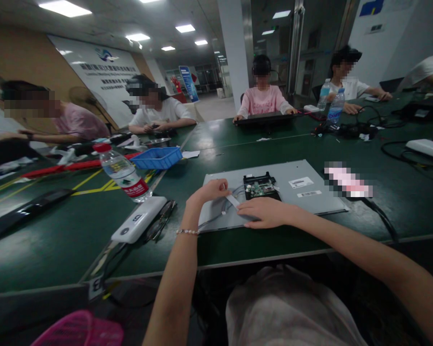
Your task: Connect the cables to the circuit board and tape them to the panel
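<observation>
A flat grey display panel (pixel 296 168) lies back side up on the table in front of me. A black bracket with a green circuit board (pixel 259 189) sits on its middle, with thin grey cables (pixel 225 207) to the left. My left hand (pixel 211 191) is above the panel's left part, its fingers curled and pinched at the upper end of a white strip of tape (pixel 233 201). My right hand (pixel 263 212) lies low on the panel, fingers stretched out, fingertips at the strip's lower end. Whether its thumb presses on anything I cannot tell.
Left of the panel are a white power bank (pixel 139 221), glasses (pixel 161 221), a water bottle (pixel 124 175) and a blue tray (pixel 158 157). A phone (pixel 348 180) with a cable lies to the right. Several people sit around the green table (pixel 216 144).
</observation>
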A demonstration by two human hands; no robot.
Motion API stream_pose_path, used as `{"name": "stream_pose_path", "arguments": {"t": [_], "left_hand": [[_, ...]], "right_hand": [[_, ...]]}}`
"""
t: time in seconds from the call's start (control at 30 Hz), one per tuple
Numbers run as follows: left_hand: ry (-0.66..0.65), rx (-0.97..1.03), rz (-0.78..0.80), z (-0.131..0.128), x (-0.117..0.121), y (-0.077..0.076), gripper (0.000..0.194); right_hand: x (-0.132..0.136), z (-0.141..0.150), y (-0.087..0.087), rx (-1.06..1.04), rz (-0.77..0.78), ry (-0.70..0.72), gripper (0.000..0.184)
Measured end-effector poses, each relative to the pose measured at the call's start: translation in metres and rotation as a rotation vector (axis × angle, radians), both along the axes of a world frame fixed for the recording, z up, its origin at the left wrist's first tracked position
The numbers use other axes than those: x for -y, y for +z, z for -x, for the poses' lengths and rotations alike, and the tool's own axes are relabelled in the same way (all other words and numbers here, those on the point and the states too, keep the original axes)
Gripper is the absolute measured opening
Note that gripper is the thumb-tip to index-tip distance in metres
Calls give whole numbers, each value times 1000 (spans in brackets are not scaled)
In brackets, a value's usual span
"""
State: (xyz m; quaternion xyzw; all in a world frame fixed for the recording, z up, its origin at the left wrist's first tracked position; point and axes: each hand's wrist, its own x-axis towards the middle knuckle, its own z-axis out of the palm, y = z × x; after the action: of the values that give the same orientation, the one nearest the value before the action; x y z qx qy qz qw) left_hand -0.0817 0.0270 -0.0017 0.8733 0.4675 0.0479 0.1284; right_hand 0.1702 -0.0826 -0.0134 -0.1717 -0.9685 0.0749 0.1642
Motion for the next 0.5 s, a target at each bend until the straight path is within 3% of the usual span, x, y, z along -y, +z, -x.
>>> {"name": "stream_pose_path", "arguments": {"t": [0.5], "left_hand": [[-90,59,103,6,-5,-4,27]], "right_hand": [[-1,-1,-3,-27,-13,7,37]]}}
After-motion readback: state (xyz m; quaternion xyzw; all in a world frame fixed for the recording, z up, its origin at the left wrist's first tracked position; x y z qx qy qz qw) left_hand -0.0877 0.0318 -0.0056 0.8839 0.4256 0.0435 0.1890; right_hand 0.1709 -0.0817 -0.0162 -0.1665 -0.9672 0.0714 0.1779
